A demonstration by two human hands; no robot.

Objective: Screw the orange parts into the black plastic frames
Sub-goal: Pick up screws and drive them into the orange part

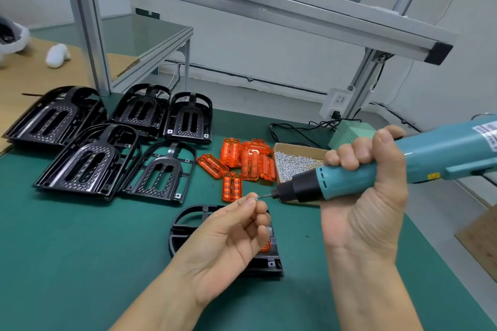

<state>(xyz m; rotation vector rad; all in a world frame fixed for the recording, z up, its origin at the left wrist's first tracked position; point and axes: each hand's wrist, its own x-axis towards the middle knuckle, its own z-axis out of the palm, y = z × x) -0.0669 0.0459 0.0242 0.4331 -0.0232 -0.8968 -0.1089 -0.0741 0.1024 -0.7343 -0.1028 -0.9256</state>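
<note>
My right hand (368, 196) grips a teal electric screwdriver (403, 164), its bit pointing left. My left hand (231, 234) pinches a small screw (256, 198) between thumb and forefinger, right at the bit's tip. Under my left hand a black plastic frame (188, 220) lies on the green mat with an orange part (265, 247) seated in it, mostly hidden by my fingers. Several loose orange parts (242, 161) lie in a pile behind it. Several more black frames (88, 161) are stacked and spread at the left.
A cardboard box of small screws (293, 162) sits beside the orange pile, partly behind the screwdriver. A green power unit (349, 133) with black cables stands at the back right. An aluminium frame post (88, 35) rises at the back left, and a beam (269, 2) crosses overhead.
</note>
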